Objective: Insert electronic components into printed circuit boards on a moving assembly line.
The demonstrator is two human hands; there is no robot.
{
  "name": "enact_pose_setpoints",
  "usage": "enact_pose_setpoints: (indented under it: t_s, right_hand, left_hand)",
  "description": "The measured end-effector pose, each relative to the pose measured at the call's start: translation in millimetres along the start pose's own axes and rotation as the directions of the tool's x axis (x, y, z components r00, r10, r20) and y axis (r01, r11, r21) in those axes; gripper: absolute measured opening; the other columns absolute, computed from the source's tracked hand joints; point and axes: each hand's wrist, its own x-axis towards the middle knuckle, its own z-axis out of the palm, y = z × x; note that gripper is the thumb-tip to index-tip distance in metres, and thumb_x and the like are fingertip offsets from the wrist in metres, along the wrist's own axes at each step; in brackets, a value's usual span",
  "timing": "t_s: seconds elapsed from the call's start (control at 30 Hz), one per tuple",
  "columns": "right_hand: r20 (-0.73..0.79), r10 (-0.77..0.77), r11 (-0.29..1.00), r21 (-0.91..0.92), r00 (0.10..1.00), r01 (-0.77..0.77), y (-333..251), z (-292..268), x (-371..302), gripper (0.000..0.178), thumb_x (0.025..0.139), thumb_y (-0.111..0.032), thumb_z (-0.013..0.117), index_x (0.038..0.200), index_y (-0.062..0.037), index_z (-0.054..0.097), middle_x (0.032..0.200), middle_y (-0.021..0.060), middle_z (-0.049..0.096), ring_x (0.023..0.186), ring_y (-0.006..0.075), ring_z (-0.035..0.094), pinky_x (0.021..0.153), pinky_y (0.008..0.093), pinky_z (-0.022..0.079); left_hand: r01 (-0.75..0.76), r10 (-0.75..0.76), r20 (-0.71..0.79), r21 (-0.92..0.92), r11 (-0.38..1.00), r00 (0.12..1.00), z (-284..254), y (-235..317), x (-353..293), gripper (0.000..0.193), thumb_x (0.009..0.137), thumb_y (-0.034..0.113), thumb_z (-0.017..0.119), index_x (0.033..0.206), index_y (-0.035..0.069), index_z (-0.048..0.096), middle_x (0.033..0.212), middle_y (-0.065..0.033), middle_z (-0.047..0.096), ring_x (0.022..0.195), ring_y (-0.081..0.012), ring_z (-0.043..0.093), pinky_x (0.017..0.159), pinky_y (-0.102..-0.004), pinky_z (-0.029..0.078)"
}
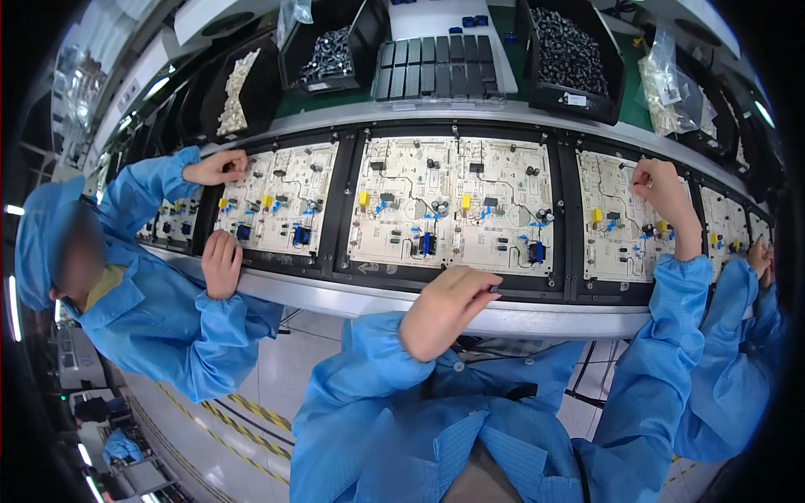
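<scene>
Left hand (444,314): fingers pinched on a dark part (495,288), and I'm right over the near edge of the bench (579,320)!
Right hand (668,191): fingers narrow, over the right-hand board (605,174); can't tell if they grip anything.
Room: open stretch between my two hands; a co-worker's hand (220,261) sits well off left.
Part's aim: poking out rightward past my fingertips, long axis too small to read.

Smooth metal rail (579,321), matt boards (505,205)
</scene>
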Motion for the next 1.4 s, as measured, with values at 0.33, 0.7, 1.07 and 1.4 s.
enact_pose_setpoints:
  t_s: [0.33, 0.7, 1.07, 1.4]
  right_hand:
    - [-0.066, -0.072, 0.994, -0.086, 0.995, 0.066, 17, -1, -3, 0.018, 0.065, 0.004, 0.075, 0.075, -0.0002, 0.061, 0.081, 0.0119, 0.059, 0.078, 0.0258, 0.059, 0.070, 0.0340, 0.048]
    - [-0.042, -0.463, 0.853, -0.292, 0.885, 0.432, -166, -22, 176, 0.023, 0.085, -0.014, 0.064, 0.105, -0.0035, 0.059, 0.090, 0.0116, 0.063, 0.084, 0.0284, 0.062, 0.074, 0.0356, 0.050]
    - [-0.109, -0.280, 0.868, -0.453, 0.954, 0.203, -131, 112, 385, 0.024, 0.085, -0.013, 0.060, 0.106, -0.0071, 0.068, 0.102, 0.0182, 0.068, 0.099, 0.0362, 0.062, 0.092, 0.0442, 0.046]
    - [0.139, -0.303, 0.883, -0.331, 0.943, 0.333, -134, 87, 388, 0.018, 0.075, -0.006, 0.073, 0.091, 0.0002, 0.068, 0.087, 0.0200, 0.068, 0.080, 0.0314, 0.068, 0.070, 0.0394, 0.054]
  left_hand:
    - [-0.196, 0.204, -0.029, 0.169, 0.966, 0.979, 37, -2, 28, 0.023, 0.081, 0.004, 0.068, 0.102, 0.003, 0.062, 0.088, -0.0127, 0.059, 0.081, -0.0295, 0.060, 0.072, -0.0366, 0.051]
    - [-0.216, 0.232, -0.018, 0.290, 0.932, 0.973, 32, -11, 36, 0.025, 0.072, 0.006, 0.072, 0.095, 0.005, 0.062, 0.086, -0.0080, 0.058, 0.083, -0.0260, 0.056, 0.075, -0.0362, 0.048]
    - [-0.224, 0.262, -0.019, 0.462, 0.858, 0.965, 48, -12, 23, 0.029, 0.070, 0.007, 0.060, 0.097, -0.002, 0.060, 0.095, -0.0094, 0.059, 0.089, -0.0227, 0.057, 0.075, -0.0328, 0.048]
    - [-0.180, 0.210, -0.023, 0.426, 0.886, 0.978, 47, -11, 21, 0.037, 0.074, 0.010, 0.059, 0.108, -0.005, 0.060, 0.100, -0.0118, 0.059, 0.096, -0.0249, 0.057, 0.084, -0.0334, 0.048]
